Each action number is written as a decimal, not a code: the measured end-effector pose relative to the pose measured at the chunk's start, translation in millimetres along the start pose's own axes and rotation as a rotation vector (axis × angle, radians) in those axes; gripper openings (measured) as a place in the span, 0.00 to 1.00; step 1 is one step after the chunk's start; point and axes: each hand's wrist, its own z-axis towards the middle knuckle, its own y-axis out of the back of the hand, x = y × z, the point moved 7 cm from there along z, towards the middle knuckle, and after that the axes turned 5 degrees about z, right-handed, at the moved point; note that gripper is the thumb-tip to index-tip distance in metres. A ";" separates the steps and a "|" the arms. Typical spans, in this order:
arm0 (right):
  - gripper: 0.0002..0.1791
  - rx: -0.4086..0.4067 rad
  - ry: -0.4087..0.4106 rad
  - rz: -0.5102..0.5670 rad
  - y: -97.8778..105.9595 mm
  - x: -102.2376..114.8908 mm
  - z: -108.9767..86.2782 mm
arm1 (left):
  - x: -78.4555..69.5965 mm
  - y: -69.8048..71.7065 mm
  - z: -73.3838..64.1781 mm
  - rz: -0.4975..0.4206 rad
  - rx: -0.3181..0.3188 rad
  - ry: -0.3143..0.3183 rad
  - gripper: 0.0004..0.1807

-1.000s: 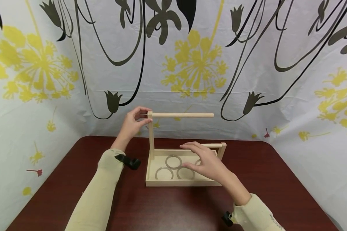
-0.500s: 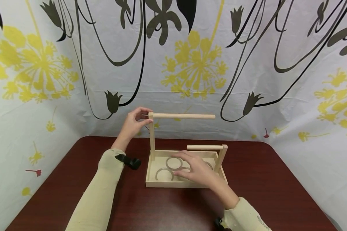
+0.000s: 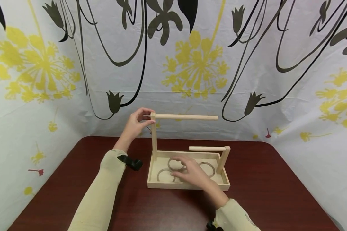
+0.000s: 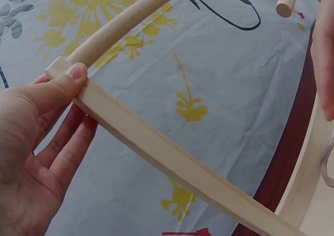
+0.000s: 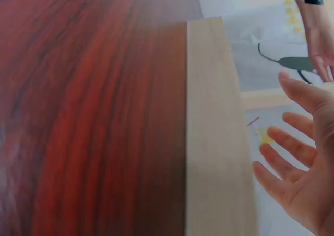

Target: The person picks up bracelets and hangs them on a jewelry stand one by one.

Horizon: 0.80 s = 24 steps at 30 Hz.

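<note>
My left hand (image 3: pixel 135 124) pinches the top of the tall post (image 3: pixel 154 138) of a wooden stand. In the left wrist view its thumb (image 4: pixel 77 71) lies on the post and the other fingers are behind. A long dowel (image 3: pixel 188 117) runs right from the post top. The post rises from a shallow wooden tray (image 3: pixel 173 185) holding thin, translucent rings, such as the right one (image 3: pixel 214 170) and the left one (image 3: pixel 158 175). Over the tray hovers my right hand (image 3: pixel 193 174), thumb and fingers spread, hiding part of the rings. Nothing shows in its grasp.
A shorter post (image 3: pixel 224 160) with a short dowel (image 3: pixel 206 149) stands at the tray's right end. The stand rests on a dark red-brown table (image 3: pixel 257 179). Behind hangs a white flowered cloth (image 3: pixel 104 73).
My right hand has moved left and lower over the tray, baring the short dowel and the right ring. The stand has shifted slightly right, with my left hand still on its post.
</note>
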 end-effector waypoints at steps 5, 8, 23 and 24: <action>0.33 -0.049 -0.114 0.182 -8.5 -19.1 3.6 | 0.1 -0.9 0.2 -0.004 -0.002 -0.004 0.19; 0.35 -0.083 -0.189 0.313 -13.5 -30.2 5.2 | -0.5 -1.2 0.2 -0.003 -0.001 -0.008 0.19; 0.33 -0.261 -0.478 0.503 -21.3 -62.9 8.9 | 0.6 -2.2 1.7 -0.029 0.008 -0.008 0.19; 0.34 -0.256 -0.491 0.497 -22.0 -63.3 9.0 | 0.9 -2.3 1.9 -0.028 0.008 -0.009 0.19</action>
